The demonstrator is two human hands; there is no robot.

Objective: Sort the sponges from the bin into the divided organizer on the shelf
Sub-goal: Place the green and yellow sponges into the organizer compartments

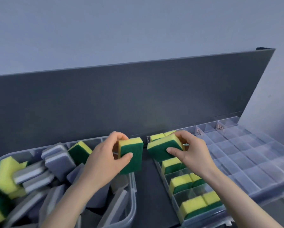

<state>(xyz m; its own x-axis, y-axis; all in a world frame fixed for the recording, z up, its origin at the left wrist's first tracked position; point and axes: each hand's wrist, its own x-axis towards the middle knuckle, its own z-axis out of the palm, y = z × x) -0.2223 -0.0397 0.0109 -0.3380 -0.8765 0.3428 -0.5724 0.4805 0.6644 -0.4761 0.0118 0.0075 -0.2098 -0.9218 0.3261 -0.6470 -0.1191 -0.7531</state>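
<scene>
Grip: center frame, your left hand (103, 160) pinches a green-and-yellow sponge (134, 145) over the bin (134, 203); right hand (192, 152) pinches a second sponge (161, 148) over the organizer (246, 155).

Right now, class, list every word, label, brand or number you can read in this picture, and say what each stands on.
None can be read.
Sponges, bin, organizer: no print or label shows.
Brownish marks in two back organizer cells: too small and blurred to read as text.
</scene>
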